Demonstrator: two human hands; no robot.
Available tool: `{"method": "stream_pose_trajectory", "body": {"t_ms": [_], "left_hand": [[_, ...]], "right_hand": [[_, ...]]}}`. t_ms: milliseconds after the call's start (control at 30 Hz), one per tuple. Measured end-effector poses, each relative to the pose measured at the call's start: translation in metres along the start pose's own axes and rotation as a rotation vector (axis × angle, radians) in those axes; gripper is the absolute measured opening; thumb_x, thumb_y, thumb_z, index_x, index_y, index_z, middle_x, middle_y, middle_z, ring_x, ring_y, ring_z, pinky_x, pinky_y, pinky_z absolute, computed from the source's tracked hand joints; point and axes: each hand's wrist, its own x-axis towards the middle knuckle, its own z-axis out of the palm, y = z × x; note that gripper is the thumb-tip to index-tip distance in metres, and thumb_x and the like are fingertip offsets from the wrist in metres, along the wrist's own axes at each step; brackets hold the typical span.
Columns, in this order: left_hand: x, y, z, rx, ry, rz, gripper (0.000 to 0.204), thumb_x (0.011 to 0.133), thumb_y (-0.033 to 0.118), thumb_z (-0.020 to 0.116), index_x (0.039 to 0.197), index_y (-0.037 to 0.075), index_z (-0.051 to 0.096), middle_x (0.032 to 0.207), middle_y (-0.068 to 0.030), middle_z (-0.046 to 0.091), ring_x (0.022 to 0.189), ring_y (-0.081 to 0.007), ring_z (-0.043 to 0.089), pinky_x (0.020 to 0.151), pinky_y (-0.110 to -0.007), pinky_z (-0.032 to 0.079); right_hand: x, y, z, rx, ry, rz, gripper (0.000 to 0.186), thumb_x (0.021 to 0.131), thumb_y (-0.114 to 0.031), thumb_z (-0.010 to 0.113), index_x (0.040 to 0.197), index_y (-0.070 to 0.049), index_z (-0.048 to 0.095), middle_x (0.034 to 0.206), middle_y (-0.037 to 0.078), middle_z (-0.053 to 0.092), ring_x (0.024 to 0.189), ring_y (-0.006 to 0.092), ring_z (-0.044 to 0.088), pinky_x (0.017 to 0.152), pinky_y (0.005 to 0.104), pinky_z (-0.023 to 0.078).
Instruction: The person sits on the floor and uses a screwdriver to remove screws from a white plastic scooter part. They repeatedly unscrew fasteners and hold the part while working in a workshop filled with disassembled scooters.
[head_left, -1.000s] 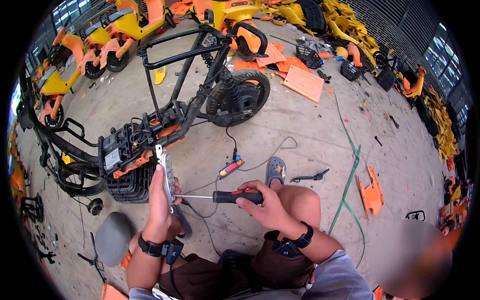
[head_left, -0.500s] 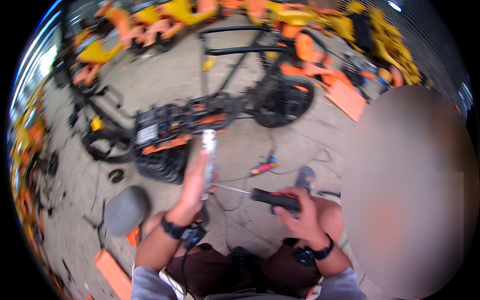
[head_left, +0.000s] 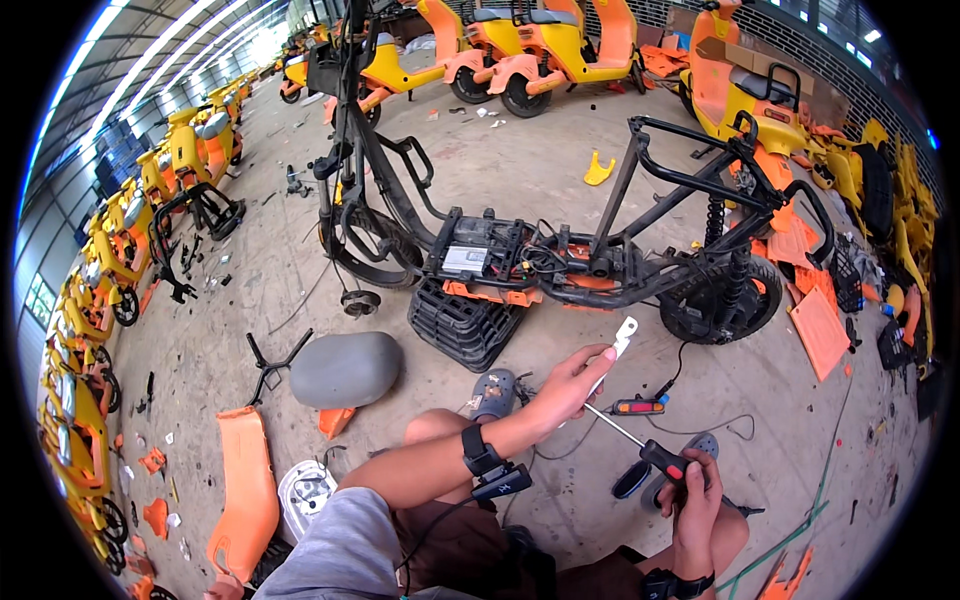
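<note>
Between the fingers of my left hand (head_left: pixel 575 380) is a flat, silvery-white metal piece (head_left: pixel 625 338), its far end notched. Wrapped around the black-and-red handle of a screwdriver (head_left: pixel 660 458) is my right hand (head_left: pixel 698 495). The shaft slants up and left, its tip close to the metal piece under my left hand; whether they touch is unclear. Beyond my hands stands a stripped scooter frame (head_left: pixel 590 275) with an exposed black box and cables. A dark wheel-side basket-like crate (head_left: pixel 465 325) sits under it.
A grey scooter seat (head_left: pixel 346 369) and an orange panel (head_left: pixel 243 480) lie to the left. A red-and-blue tool (head_left: pixel 638 406) with a cable rests on the floor near my hands. Yellow-and-orange scooters (head_left: pixel 540 50) line the back; orange panels (head_left: pixel 822 330) lie at right.
My view has swung left and up, so the scooter frame sits further right. Both hands now appear further right, with the metal piece and screwdriver still held.
</note>
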Motion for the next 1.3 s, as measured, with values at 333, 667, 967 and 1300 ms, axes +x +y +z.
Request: {"method": "stream_pose_trajectory", "body": {"t_ms": [333, 667, 967, 1300], "left_hand": [[0.007, -0.001, 0.003, 0.002, 0.123, -0.011, 0.039, 0.100, 0.052, 0.050, 0.102, 0.013, 0.055, 0.076, 0.0003, 0.056, 0.062, -0.0084, 0.053, 0.048, -0.024, 0.041], [0.007, 0.001, 0.015, -0.104, 0.080, -0.014, 0.046, 0.096, 0.060, 0.054, 0.114, 0.018, 0.056, 0.073, 0.0002, 0.054, 0.057, -0.0080, 0.050, 0.040, -0.021, 0.034], [0.010, -0.001, 0.018, 0.034, 0.236, 0.048, 0.056, 0.097, 0.059, 0.052, 0.137, 0.020, 0.049, 0.085, 0.0014, 0.055, 0.065, -0.0049, 0.047, 0.045, -0.018, 0.033], [0.010, -0.003, 0.026, 0.120, 0.314, 0.057, 0.063, 0.095, 0.064, 0.049, 0.140, 0.019, 0.052, 0.091, 0.0024, 0.052, 0.067, -0.0045, 0.042, 0.053, -0.020, 0.030]], "right_hand": [[0.000, -0.014, 0.011, -0.461, 0.139, -0.266, 0.039, 0.087, -0.021, 0.078, 0.113, -0.002, 0.057, 0.093, 0.006, 0.065, 0.080, 0.0083, 0.059, 0.068, 0.0235, 0.049], [0.000, 0.001, -0.001, -0.295, 0.016, -0.368, 0.050, 0.087, -0.027, 0.073, 0.124, -0.005, 0.047, 0.102, 0.015, 0.064, 0.085, 0.0232, 0.066, 0.073, 0.0341, 0.051], [0.007, 0.016, 0.005, -0.250, 0.090, -0.519, 0.033, 0.095, -0.025, 0.064, 0.116, -0.006, 0.045, 0.069, 0.009, 0.062, 0.062, 0.0242, 0.061, 0.059, 0.0358, 0.045], [0.013, 0.013, 0.000, 0.003, 0.019, -0.372, 0.035, 0.090, -0.014, 0.062, 0.117, -0.006, 0.041, 0.074, 0.005, 0.060, 0.065, 0.0177, 0.057, 0.062, 0.0340, 0.045]]}}
